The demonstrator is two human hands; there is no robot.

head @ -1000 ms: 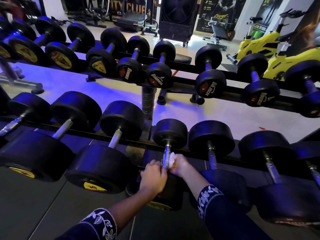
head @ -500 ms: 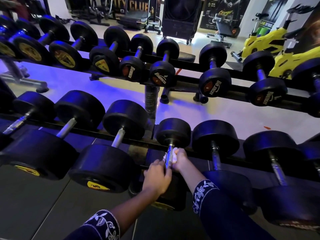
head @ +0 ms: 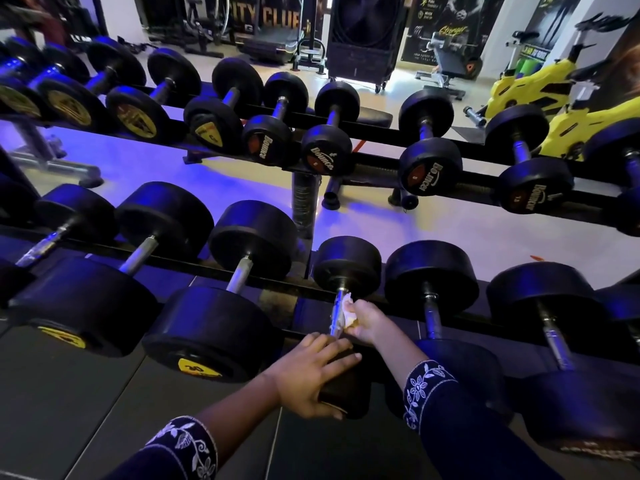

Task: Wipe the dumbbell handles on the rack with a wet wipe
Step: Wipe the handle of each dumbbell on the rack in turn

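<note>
We're down at the lower tier of the rack (head: pixel 277 283), on the small dumbbell (head: pixel 347 268) in the middle of the row. Our right hand (head: pixel 365 322) is curled tight, fingers and thumb pinching a bunched white wipe (head: pixel 347 310) against the right side of the steel handle (head: pixel 336 315), up near the far head. The wipe touches the bar, but we cannot tell how far it wraps round.

Our left hand (head: pixel 308 374) is spread flat over the near head. Its fingers lie straight across the top and the thumb is down on the near face, pressing rather than gripping.

The dumbbell lies across the rails between the yellow-label dumbbell (head: pixel 211 336) on its left and a big dumbbell (head: pixel 431 277) on its right, close to both but apart. Dark embroidered sleeves (head: pixel 427 382) cover both forearms. The upper dumbbells (head: pixel 327 155) sit on the tier above, and yellow bikes (head: pixel 540 84) stand beyond, far right.
</note>
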